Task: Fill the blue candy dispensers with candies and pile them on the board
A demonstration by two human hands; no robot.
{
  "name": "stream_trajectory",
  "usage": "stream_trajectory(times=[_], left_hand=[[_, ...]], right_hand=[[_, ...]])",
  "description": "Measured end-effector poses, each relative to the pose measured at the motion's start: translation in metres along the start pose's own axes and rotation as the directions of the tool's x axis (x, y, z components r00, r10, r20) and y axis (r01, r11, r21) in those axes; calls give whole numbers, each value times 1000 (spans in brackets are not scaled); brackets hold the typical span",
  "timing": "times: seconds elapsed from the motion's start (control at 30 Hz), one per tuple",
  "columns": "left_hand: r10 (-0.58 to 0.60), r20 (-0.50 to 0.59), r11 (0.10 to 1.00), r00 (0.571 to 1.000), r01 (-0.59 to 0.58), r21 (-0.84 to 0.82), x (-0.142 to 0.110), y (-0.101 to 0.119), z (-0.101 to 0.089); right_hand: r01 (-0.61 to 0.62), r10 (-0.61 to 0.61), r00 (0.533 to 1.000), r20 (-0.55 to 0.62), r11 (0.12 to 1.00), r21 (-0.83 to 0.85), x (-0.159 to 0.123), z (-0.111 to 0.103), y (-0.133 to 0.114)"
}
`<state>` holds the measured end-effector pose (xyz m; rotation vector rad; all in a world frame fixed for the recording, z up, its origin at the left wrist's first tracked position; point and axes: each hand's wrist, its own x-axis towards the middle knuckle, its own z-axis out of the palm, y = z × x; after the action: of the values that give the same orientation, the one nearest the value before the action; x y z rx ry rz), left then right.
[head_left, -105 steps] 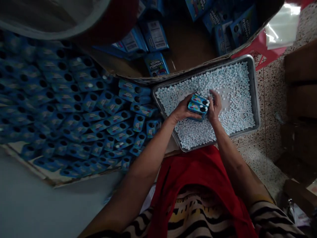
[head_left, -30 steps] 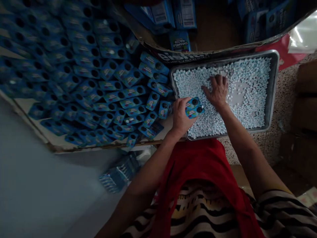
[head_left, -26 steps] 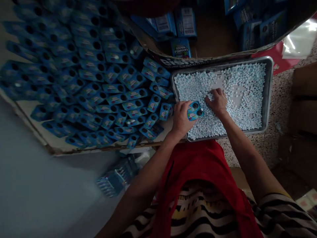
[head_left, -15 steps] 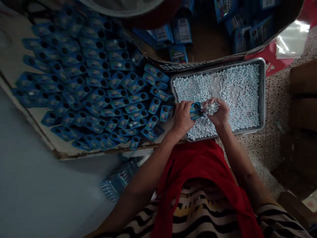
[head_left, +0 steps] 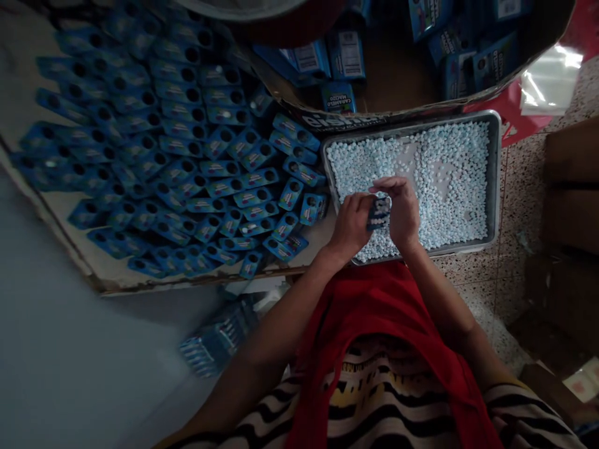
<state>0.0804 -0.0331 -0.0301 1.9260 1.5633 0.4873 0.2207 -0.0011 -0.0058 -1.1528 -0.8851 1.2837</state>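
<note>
My left hand [head_left: 352,223] is closed around small blue candy boxes [head_left: 373,218], held over the left part of a metal tray [head_left: 494,187]. White and pale-blue candies [head_left: 382,209] lie at the boxes' upper end. Beside them my right hand [head_left: 403,209] is tipped on edge, its fingers stretched out and curving toward the boxes. Whether candies remain in its palm is hidden. Small round candies [head_left: 461,162] cover most of the tray, with bare patches near its middle.
Many blue boxes [head_left: 219,168] with round holes stand on the table [head_left: 79,212] at left. A large cardboard carton [head_left: 397,103] with more boxes is behind the tray. A round container [head_left: 243,9] is at the top. Brown boxes [head_left: 573,149] stand on the speckled floor [head_left: 519,187] at right.
My right hand, earlier palm up with a heap of candies, has turned on edge against the boxes. Candies now show at the boxes' end. The view has shifted slightly.
</note>
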Motion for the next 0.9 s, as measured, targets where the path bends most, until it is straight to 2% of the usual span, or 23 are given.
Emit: stream_trajectory(times=[0.07,0.13,0.17,0.23,0.3,0.33,0.4,0.47,0.53,0.6,0.63,0.7,0.73,0.77,0.8,0.87,0.9], left_hand=[[-50,-80,998,996,47,-43,-3,-6,1],[-69,-124,995,990,60,-75,-3,-12,3],[-63,-133,995,989,52,-89,-3,-15,5],[-66,-156,993,986,49,-109,0,-20,9],[-106,-208,990,972,83,-118,2,-24,11],[-124,-224,988,967,99,-122,2,-26,12],[-132,-215,985,968,104,-139,0,-28,12],[-129,-207,983,970,97,-158,-3,-29,10],[-119,-222,983,968,82,-165,-9,-30,8],[-92,-215,985,972,58,-162,-14,-31,5],[-79,-198,986,977,48,-159,-16,-31,5],[-67,-169,987,983,40,-158,-19,-31,4],[-71,-167,986,983,44,-162,-19,-31,3],[-84,-175,985,981,55,-164,-18,-29,3],[-100,-185,984,978,71,-161,-16,-27,3],[-128,-189,985,974,103,-136,-12,-22,3],[-132,-177,987,975,113,-116,-9,-18,3]], right_hand=[[-35,32,999,-37,997,-65,-6,-21,1],[-107,80,991,-103,953,-284,-13,-52,4],[-145,97,987,-131,887,-438,-16,-68,6],[-157,103,988,-119,650,-743,-24,-96,15],[-40,118,993,5,378,-925,-33,-114,26],[45,142,986,86,275,-960,-37,-117,33],[204,195,953,232,155,-967,-39,-115,47],[310,227,916,330,120,-943,-32,-105,62],[351,248,891,381,157,-923,-13,-95,74],[272,243,910,335,259,-927,12,-88,84],[173,234,936,262,343,-923,25,-87,87],[-116,261,964,50,584,-803,46,-87,85],[-267,320,947,-40,707,-655,52,-87,79],[-392,405,911,-77,796,-460,54,-87,71],[-483,486,872,-57,838,-252,53,-86,60],[-561,558,827,60,821,100,43,-79,34],[-558,548,829,110,799,225,36,-73,19]])
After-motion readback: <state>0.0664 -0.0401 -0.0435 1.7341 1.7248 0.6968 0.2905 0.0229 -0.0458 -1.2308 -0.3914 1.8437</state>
